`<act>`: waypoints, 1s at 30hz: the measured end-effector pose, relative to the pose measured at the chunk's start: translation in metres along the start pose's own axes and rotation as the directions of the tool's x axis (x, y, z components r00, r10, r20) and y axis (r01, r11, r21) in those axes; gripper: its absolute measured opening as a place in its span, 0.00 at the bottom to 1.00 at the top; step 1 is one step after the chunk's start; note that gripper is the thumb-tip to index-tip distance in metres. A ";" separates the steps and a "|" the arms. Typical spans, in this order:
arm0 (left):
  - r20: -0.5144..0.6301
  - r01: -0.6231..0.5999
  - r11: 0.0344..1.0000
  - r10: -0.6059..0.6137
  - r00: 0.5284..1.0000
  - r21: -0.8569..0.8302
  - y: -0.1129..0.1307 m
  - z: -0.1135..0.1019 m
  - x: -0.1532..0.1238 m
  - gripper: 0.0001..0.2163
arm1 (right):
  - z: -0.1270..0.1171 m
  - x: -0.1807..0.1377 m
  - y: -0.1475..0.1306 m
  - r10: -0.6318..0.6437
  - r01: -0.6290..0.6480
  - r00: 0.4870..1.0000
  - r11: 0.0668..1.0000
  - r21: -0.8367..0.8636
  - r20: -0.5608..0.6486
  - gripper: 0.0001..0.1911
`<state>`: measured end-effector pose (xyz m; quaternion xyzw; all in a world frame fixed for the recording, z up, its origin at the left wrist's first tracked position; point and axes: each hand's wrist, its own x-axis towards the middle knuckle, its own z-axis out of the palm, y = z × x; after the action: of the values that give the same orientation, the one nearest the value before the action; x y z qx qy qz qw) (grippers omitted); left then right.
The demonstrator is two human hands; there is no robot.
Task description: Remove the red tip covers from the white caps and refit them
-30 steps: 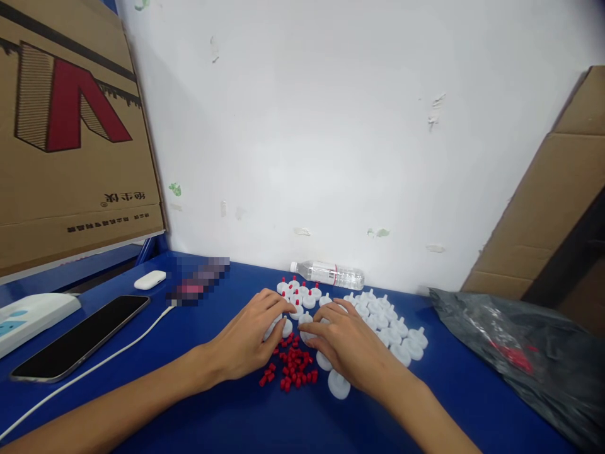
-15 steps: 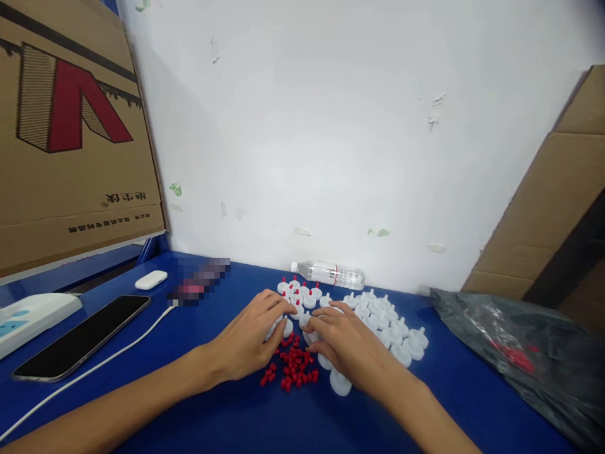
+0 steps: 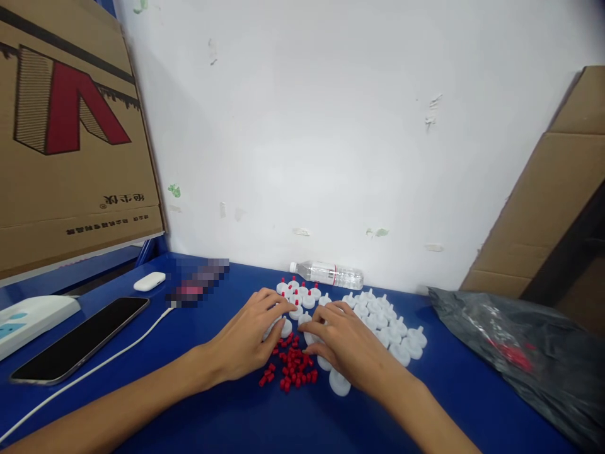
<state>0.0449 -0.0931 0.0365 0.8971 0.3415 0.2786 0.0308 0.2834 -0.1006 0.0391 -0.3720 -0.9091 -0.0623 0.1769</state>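
Observation:
My left hand (image 3: 258, 325) is curled around white nozzle caps. One white nozzle cap (image 3: 286, 327) shows between its thumb and fingers. Across from it, my right hand (image 3: 338, 331) bends its fingers over another white cap (image 3: 309, 337), which its palm partly hides. Between and just in front of the hands lies a loose heap of small red tips (image 3: 293, 369). Behind the fingers stand several white caps with red tips (image 3: 308, 299) on their spouts. To the right spreads a cluster of plain white caps (image 3: 378, 313), spouts up. A single white cap (image 3: 339, 383) rests by my right wrist.
A clear plastic bottle (image 3: 328, 273) lies along the wall. On the left are a phone (image 3: 80, 340), a white cable (image 3: 104, 364), a white case (image 3: 149, 281) and a power strip (image 3: 35, 318). A grey plastic bag (image 3: 529, 347) covers the right side of the blue table (image 3: 227, 416).
The view has shifted very slightly. Both hands keep nearly the same place and pose among the caps, and the red tips lie as before.

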 end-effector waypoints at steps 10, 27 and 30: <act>0.215 0.032 0.996 -0.050 0.975 0.084 -0.004 0.000 -0.004 0.21 | -0.003 0.000 -0.002 0.008 -0.008 0.999 1.000 -0.025 0.035 0.06; 0.221 -0.040 0.997 0.023 0.975 0.072 -0.011 0.005 -0.005 0.23 | -0.002 0.000 -0.002 0.015 -0.012 0.999 0.997 -0.077 0.038 0.07; 0.218 -0.045 0.997 0.029 0.975 0.068 -0.010 0.005 -0.005 0.24 | -0.001 0.000 0.000 0.008 -0.006 1.000 0.994 -0.106 0.018 0.07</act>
<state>0.0384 -0.0878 0.0269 0.9289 0.3291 0.1669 0.0299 0.2837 -0.1011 0.0405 -0.3846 -0.9048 -0.1065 0.1487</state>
